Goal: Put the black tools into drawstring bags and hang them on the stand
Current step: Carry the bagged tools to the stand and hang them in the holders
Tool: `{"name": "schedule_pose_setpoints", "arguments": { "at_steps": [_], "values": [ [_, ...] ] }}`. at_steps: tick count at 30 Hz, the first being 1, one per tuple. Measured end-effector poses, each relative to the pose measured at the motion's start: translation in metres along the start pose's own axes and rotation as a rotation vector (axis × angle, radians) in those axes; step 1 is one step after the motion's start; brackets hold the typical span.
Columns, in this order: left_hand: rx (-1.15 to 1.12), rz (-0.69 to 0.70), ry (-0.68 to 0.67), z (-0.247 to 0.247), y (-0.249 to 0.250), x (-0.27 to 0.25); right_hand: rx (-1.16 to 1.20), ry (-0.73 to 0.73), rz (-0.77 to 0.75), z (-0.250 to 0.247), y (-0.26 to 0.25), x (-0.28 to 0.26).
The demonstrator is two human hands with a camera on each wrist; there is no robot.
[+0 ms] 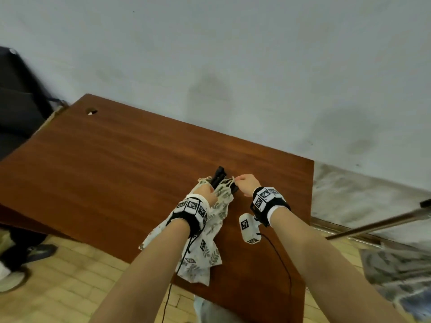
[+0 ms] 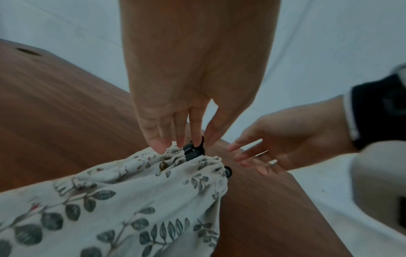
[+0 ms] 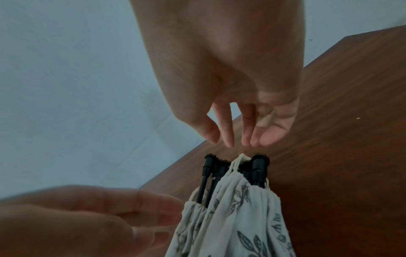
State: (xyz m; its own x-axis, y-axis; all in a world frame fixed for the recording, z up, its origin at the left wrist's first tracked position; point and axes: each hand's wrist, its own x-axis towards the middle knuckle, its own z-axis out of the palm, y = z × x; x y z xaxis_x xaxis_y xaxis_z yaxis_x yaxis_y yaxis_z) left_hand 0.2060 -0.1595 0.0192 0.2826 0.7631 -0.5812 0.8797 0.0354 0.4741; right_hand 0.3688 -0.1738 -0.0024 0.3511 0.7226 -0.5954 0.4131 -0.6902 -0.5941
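A cream drawstring bag (image 1: 221,206) with a leaf print lies on the brown table (image 1: 116,159), partly draped under my left forearm. A black tool (image 1: 218,176) sticks out of its gathered mouth. My left hand (image 1: 205,191) is at the mouth. In the left wrist view its straight fingers (image 2: 182,144) touch the rim of the bag (image 2: 131,200) and the tool (image 2: 193,151). My right hand (image 1: 247,184) hovers just right of the mouth. Its fingers (image 3: 241,139) are extended above the cord (image 3: 238,161) and the tool's ends (image 3: 259,167).
The table's right edge (image 1: 311,194) runs close beside my right hand. A metal rod (image 1: 373,226) slants across the floor area at the right. A dark seat (image 1: 18,101) and someone's shoes (image 1: 35,252) are at the left. A cable hole (image 1: 91,111) marks the far table corner.
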Motion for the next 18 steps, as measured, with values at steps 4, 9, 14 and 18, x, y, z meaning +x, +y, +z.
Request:
{"name": "schedule_pose_setpoints", "arguments": {
  "at_steps": [4,9,14,18],
  "values": [
    [0.072,0.013,-0.148,-0.008,-0.003,0.026,-0.157,0.02,0.087,0.016,-0.015,0.036],
    [0.045,0.061,-0.226,-0.022,-0.007,0.047,-0.138,0.053,0.244,0.039,-0.01,0.064],
    [0.039,0.117,-0.25,-0.04,-0.015,0.064,0.056,0.229,0.233,0.047,-0.014,0.069],
    [0.126,0.211,-0.272,-0.059,-0.008,0.068,0.336,0.259,0.133,0.03,-0.02,0.045]
  ]
}}
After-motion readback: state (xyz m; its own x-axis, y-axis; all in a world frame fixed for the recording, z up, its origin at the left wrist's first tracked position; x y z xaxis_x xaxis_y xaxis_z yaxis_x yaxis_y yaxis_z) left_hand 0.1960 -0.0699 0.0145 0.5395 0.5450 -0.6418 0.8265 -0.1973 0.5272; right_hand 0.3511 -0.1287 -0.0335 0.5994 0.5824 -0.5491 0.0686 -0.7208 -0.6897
